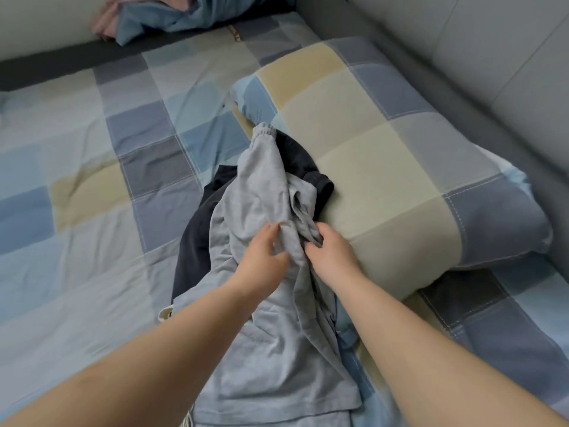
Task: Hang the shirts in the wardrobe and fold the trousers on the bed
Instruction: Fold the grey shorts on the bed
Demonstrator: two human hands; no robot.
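Observation:
Light grey trousers (261,192) with an elastic cuff lie crumpled in the middle of the bed, on top of a dark navy garment (197,238). My left hand (264,257) rests on the grey fabric with fingers loosely spread and the thumb against a fold. My right hand (329,251) pinches a bunched fold of the same trousers right beside the left hand. The waist end with a white drawstring (187,422) reaches toward the bottom edge of the view.
The bed has a checked blue, grey and beige sheet (92,180). A matching pillow (385,167) lies right of the clothes. A grey padded headboard (492,57) runs along the right. More blue and pink clothes (160,16) are heaped at the far edge.

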